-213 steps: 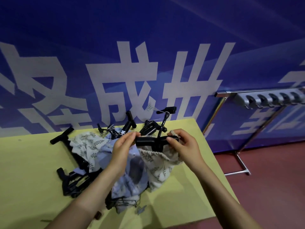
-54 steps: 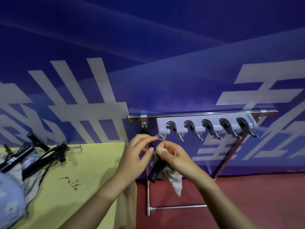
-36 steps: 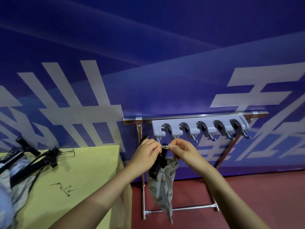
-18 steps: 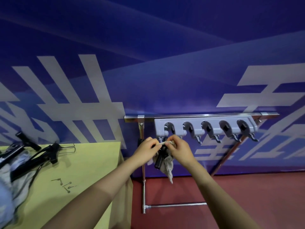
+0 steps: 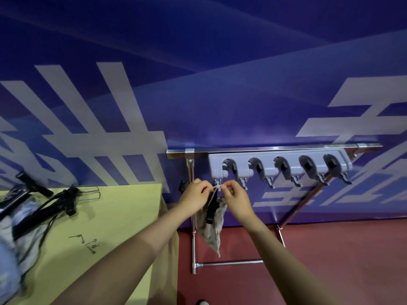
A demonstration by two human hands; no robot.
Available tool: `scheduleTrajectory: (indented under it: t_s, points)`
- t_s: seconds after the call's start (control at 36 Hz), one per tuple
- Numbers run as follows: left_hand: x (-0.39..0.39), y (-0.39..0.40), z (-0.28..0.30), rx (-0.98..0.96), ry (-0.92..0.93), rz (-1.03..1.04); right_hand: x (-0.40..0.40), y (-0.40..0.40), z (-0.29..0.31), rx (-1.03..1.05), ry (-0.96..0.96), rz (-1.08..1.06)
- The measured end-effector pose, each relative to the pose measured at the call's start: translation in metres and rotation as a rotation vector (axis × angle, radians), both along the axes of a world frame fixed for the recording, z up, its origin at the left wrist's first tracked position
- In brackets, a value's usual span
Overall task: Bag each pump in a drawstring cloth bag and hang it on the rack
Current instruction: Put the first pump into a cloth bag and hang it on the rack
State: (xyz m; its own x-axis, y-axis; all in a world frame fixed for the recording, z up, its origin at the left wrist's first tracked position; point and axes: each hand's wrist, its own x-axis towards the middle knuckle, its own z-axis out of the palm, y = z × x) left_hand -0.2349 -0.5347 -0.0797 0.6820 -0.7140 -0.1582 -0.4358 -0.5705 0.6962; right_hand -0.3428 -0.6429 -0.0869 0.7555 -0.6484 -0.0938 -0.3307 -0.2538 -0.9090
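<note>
Two hands meet at frame centre, just under the leftmost hook of the grey rack (image 5: 279,165). Left hand (image 5: 195,195) and right hand (image 5: 236,199) each pinch the pale drawstring (image 5: 218,187) between thumb and fingertips, fingers curled, the two hands nearly touching. String sits right at the small peg below the first clip; whether it is looped over the peg is too small to tell.

Cloth bag (image 5: 211,230), light with a leaf print, hangs below the hands, long axis near vertical, tapering to a point aimed down and slightly right. Pump (image 5: 211,208), black, shows at the bag mouth between the wrists, long axis near vertical with a slight tilt, lower end toward the left; its upper end is hidden behind the fingers. Bag is in the air, in front of the rack's left chrome post (image 5: 193,216), apart from the floor.

Rack: five round clips in a row with pegs below, mounted on a chrome bar running right from centre, in front of the blue banner wall (image 5: 220,73) with white characters.

Yellow-green table (image 5: 114,216) fills lower left. On it, far left: more black pumps (image 5: 55,205) lying mixed with blurred pale cloth (image 5: 8,260) at the frame edge. A few small metal needles (image 5: 90,242) lie loose near the table middle. Red floor (image 5: 330,260) lower right.
</note>
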Motion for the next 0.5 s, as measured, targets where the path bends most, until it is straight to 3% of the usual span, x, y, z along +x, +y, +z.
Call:
scheduleTrajectory:
  t_s: [0.25,0.5]
  points:
    - [0.007,0.012,0.003,-0.003,0.020,0.028,-0.003,0.005,-0.006,-0.009,0.036,-0.024]
    - [0.001,0.065,-0.004,-0.101,0.094,-0.002,-0.005,0.046,0.010,-0.038,-0.171,-0.338]
